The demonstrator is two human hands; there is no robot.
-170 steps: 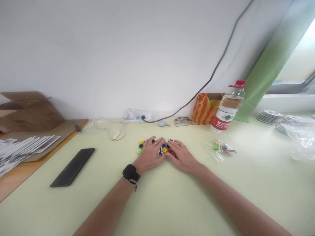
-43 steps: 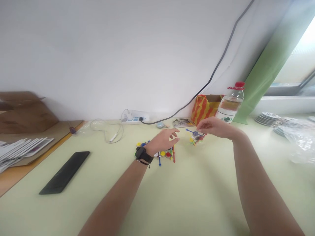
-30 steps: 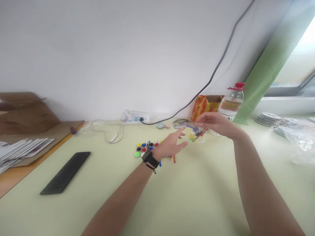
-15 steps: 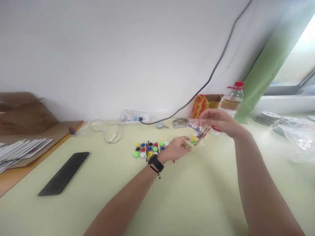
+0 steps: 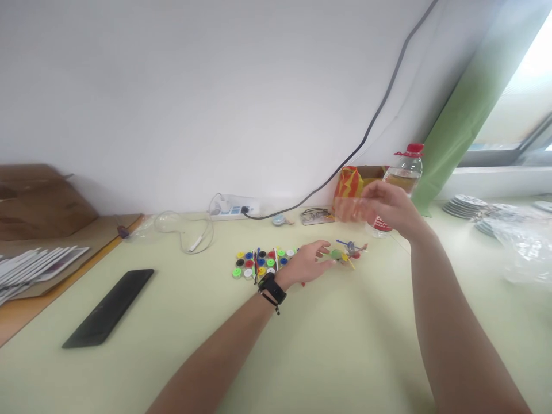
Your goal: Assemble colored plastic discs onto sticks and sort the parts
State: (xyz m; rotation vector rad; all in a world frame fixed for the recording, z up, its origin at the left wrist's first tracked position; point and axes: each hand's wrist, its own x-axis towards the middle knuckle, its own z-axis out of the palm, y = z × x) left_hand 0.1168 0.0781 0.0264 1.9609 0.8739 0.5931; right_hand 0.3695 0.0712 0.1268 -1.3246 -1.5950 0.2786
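Observation:
My right hand (image 5: 393,211) is raised above the table, its fingers pinched on a small clear plastic bag (image 5: 348,209) that hangs out to the left and looks empty. Below the bag lies a loose heap of small colourful plastic pieces (image 5: 348,252), blue, green, yellow and red, some arrow-shaped. My left hand (image 5: 309,261), with a black watch on its wrist, hovers just left of that heap, fingers apart and holding nothing. Partly behind it, rows of round coloured caps (image 5: 262,262) with thin arrow-like sticks among them are set out on the table.
A water bottle (image 5: 403,172) with a red cap stands behind my right hand, beside a red-yellow bag (image 5: 348,183). Along the wall are a power strip (image 5: 233,207) and glasses (image 5: 315,215). A black slab (image 5: 110,307) lies left; stacked discs (image 5: 464,204) and plastic wrapping (image 5: 528,244) are right.
The coloured pieces have dropped out of the clear bag onto the table. My right hand has lifted slightly with the emptied bag, and my left hand's fingers have come away from the pieces.

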